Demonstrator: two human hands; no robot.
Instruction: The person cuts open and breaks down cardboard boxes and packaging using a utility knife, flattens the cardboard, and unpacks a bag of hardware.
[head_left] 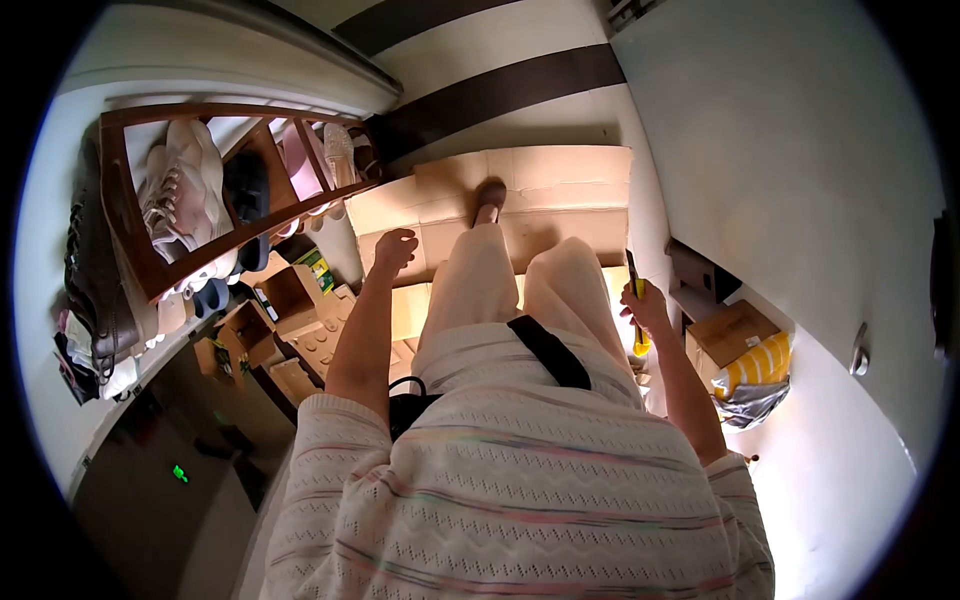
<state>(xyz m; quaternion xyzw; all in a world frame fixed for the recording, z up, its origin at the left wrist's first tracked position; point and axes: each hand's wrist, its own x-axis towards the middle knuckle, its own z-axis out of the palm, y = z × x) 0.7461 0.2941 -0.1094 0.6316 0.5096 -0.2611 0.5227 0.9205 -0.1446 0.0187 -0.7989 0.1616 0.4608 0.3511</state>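
Note:
My right hand (645,305) is wrapped round a yellow and black box cutter (640,341), whose dark narrow end points away from me. My left hand (396,250) is in the air with its fingers curled in; nothing shows in it. Beyond both hands a large flattened cardboard sheet (570,185) with fold lines lies on the floor. One of my shoes (490,192) rests on that sheet, while my other foot is hidden behind my trouser leg.
A brown wooden shoe rack (200,263) with several shoes stands at left. Below it are open cardboard boxes (290,298). On the right, a cardboard box (730,333) and a yellow striped package (757,365) sit near a white door (800,170) with a metal handle (860,350).

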